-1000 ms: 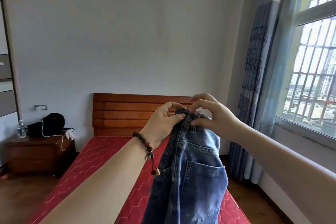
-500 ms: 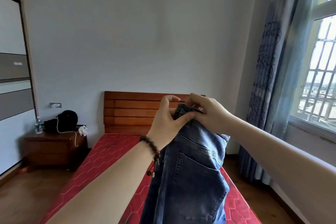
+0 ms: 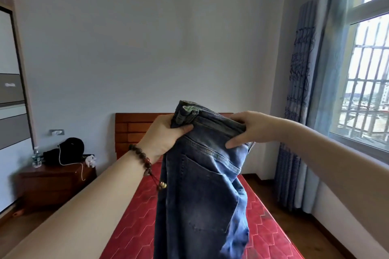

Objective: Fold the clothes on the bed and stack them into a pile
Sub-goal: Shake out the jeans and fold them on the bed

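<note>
The pair of faded blue denim jeans hangs near, held up in the air over the red patterned mattress, legs doubled together; the left hand, beaded bracelet at its wrist, grips one waistband end, and the right hand, close beside it a second ago, has slid right and now pinches the other end; the waistband is drawn out, probably ready for laying flat; beyond, the wooden headboard.
</note>
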Available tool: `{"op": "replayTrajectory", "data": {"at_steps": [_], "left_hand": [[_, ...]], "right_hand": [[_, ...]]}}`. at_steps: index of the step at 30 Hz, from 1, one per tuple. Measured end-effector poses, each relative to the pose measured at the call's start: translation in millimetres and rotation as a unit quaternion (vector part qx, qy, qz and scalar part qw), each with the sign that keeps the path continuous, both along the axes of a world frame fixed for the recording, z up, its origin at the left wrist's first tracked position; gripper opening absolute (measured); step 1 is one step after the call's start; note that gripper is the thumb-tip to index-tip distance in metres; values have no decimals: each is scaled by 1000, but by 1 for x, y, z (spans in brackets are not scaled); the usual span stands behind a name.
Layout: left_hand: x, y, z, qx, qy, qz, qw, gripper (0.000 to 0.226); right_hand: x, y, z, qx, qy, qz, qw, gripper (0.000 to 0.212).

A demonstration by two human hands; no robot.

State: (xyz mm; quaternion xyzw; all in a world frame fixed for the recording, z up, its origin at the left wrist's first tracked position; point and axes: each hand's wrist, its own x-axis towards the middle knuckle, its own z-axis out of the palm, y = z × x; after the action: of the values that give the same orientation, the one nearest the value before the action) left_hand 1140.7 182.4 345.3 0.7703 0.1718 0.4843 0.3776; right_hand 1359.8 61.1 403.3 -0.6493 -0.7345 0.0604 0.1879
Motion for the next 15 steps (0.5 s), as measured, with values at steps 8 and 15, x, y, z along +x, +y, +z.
{"op": "replayTrajectory", "data": {"at_steps": [8,15], "left_hand": [[-2,8,15,-57,-58,-43,996,31],[4,14,9,-70,-47,-36,996,9]], "right_hand": [[1,15,20,278,48,-70,957,33],[19,16,-16,143,376,-119,908,45]]}}
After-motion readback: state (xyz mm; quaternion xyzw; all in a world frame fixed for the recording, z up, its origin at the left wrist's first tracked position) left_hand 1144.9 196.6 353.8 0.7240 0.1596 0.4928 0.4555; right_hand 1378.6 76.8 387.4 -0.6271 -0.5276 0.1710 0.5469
